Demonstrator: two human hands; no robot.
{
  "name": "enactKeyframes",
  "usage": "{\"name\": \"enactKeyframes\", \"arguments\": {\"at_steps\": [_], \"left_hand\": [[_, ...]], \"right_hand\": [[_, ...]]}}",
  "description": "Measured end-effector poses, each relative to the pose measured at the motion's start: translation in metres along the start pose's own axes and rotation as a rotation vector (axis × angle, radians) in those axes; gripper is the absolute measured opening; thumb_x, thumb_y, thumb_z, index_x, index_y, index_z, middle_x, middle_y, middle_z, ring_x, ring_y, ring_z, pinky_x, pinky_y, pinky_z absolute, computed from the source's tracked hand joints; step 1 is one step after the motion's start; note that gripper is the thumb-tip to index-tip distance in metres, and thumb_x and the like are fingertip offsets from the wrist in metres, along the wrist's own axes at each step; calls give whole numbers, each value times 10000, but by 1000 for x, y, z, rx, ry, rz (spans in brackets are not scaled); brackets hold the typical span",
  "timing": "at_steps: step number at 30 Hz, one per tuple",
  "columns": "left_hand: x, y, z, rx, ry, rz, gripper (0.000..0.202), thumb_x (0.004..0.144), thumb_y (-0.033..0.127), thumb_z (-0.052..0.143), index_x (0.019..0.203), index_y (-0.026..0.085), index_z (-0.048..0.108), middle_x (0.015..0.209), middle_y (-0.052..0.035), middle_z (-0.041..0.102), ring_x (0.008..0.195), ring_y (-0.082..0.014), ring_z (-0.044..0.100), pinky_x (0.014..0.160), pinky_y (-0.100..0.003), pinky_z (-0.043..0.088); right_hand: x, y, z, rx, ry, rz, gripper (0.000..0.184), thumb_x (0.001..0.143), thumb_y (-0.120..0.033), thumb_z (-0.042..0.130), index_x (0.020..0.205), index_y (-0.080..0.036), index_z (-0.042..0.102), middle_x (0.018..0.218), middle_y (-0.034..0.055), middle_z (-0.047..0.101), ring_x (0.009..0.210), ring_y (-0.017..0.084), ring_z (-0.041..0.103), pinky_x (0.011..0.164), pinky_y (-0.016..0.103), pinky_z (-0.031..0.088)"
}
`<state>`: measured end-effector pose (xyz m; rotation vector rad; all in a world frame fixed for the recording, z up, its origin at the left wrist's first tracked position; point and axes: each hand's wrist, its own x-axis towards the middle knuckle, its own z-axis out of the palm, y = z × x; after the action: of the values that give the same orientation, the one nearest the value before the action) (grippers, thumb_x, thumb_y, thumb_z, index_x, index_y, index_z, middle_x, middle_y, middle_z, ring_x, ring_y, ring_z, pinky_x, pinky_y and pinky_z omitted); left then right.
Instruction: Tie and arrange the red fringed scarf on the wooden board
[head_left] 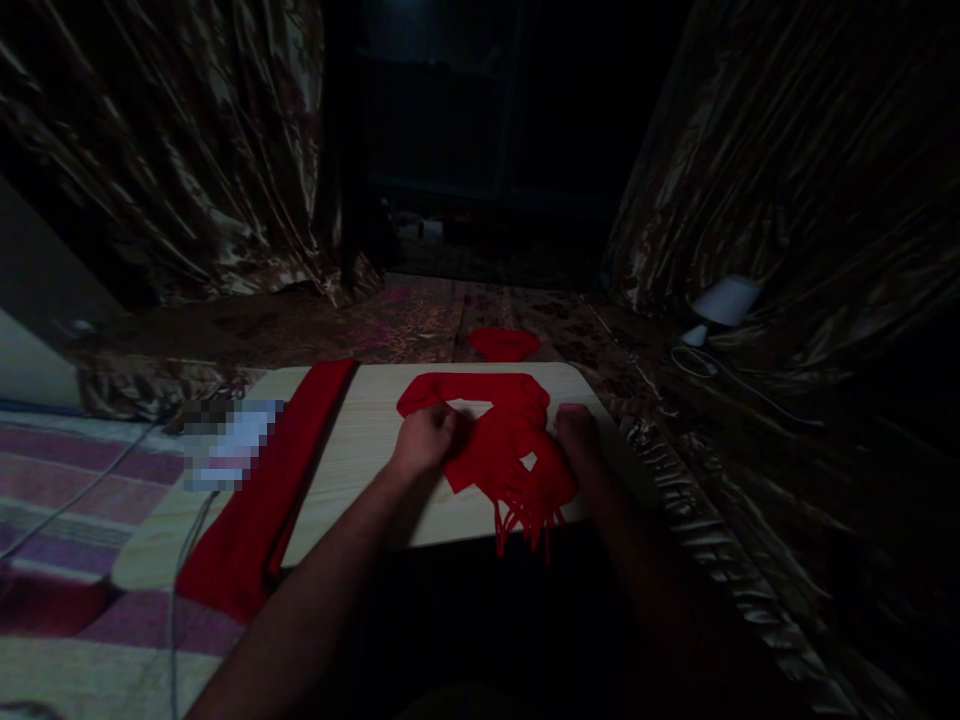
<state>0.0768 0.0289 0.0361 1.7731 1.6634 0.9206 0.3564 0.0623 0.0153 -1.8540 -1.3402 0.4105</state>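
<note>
Left hand (426,440) and right hand (580,435), apart, flank the fringed red scarf (510,425) at nine and three o'clock, grips unclear; tension evenly.

Went bare from the hands (425,440) back along both forearms (326,570), narrower just behind the hands, broader farther back.

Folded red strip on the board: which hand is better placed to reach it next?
Left, I'd judge: the left hand is nearer the folded red strip, while the right hand is across the fringed red cloth. Whether the left grips that cloth is hard to tell.
</note>
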Motion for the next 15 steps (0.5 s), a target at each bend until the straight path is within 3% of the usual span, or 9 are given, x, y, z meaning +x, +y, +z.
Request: {"name": "enactKeyframes", "arguments": {"at_steps": [3,5,7,9,11,13,15], "left_hand": [[-9,-28,-3,272,-138,281,509,973,418,434,1405,191,581,1440,-123,597,1326,-272,555,1094,-420,435],[-16,-37,2,431,-210,343,606,1000,474,369,1543,210,418,1584,-115,427,1479,-295,365,1186,-516,305],[-22,-40,8,542,-242,340,626,1016,518,309,1581,249,346,1633,-99,329,1528,-308,251,1205,-578,226],[-26,-39,12,596,-244,323,625,1020,540,281,1577,266,356,1644,-93,299,1536,-313,223,1206,-587,208],[-27,-37,12,612,-241,308,630,1019,553,271,1567,263,380,1644,-94,299,1535,-321,224,1205,-585,208],[-28,-38,10,610,-240,299,632,1015,561,275,1563,269,388,1644,-88,301,1535,-324,225,1204,-584,207],[-28,-41,7,602,-241,298,634,1009,563,290,1560,266,395,1641,-87,309,1534,-322,228,1205,-575,209]], "right_hand": [[-7,-16,-1,-7,-38,-103,471,855,-436,572,1236,-166,630,1178,130,702,1045,226,669,892,320,523],[-16,-30,5,-98,-166,-255,737,756,-525,706,1390,-185,546,1414,159,570,1225,272,587,986,360,489],[-22,-41,12,-250,-283,-342,915,650,-462,814,1464,-201,487,1531,183,444,1304,322,525,1032,404,457],[-22,-47,17,-352,-330,-350,799,637,-296,807,1391,-198,562,1454,191,524,1234,331,573,1008,420,462],[-14,-50,16,-299,-309,-286,505,648,-156,710,1151,-184,690,1192,146,689,1061,286,652,933,386,492],[1,-49,8,-175,-266,-194,279,647,-121,626,909,-183,702,912,71,728,870,231,676,820,335,516],[20,-47,-6,-67,-209,-107,167,654,-165,588,802,-187,662,731,14,683,708,194,650,703,302,517]]}}
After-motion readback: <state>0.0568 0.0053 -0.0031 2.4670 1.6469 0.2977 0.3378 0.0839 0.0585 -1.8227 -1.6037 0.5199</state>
